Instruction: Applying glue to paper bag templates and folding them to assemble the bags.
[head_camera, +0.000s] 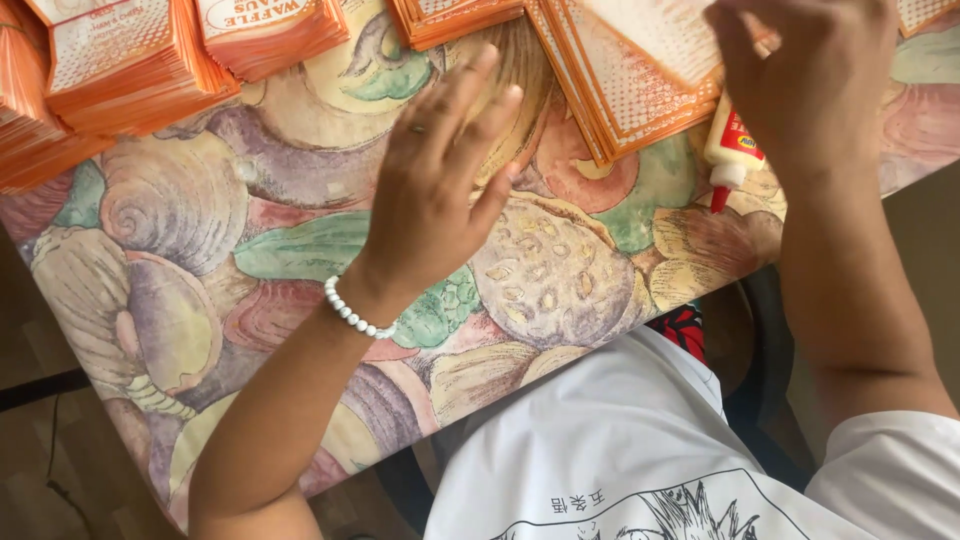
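My left hand (435, 180) hovers palm down over the patterned tablecloth (180, 270), fingers spread, holding nothing; a white bead bracelet circles its wrist. My right hand (800, 75) is at the upper right, fingers closed around a white glue bottle (732, 150) whose red tip points down toward the table. That hand also rests against a fanned stack of orange-and-white printed cardboard sheets (625, 75) lying just left of the bottle.
Several more stacks of the same orange cardboard sheets line the far edge: at the left (110, 70), centre-left (265, 30) and centre (450, 15). The table's near edge runs diagonally above my lap and white shirt (640, 450).
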